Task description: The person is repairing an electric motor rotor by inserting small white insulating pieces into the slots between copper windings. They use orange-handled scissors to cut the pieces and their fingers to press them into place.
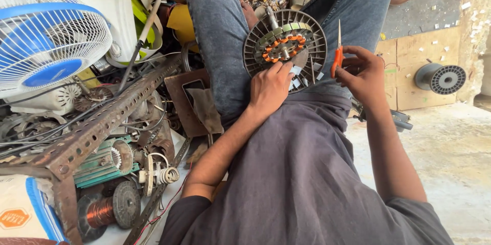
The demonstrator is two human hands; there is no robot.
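At nine to ten o'clock stands a blue-and-white table fan (pixel 48 38), its grille facing the camera. Below it a rusty perforated angle bar (pixel 102 122) runs from seven o'clock up toward one o'clock. Under the bar, at seven o'clock, lie a green motor body (pixel 99 163) and a spool of copper wire (pixel 105 210).

Near centre, the left hand (pixel 269 89) lies flat, fingers spread, on the lower rim of a round motor stator (pixel 285 50) that rests on the person's jeans-clad lap. The stator's face tilts toward the camera, and its shaft (pixel 271 17) sticks out toward eleven o'clock.

Just beside the stator, at its three o'clock, the right hand (pixel 364 73) is closed around orange-handled scissors (pixel 337 53), whose long axis is upright, blades pointing to twelve o'clock.

At three o'clock an empty grey spool (pixel 441 78) lies by a wooden board (pixel 417 68).
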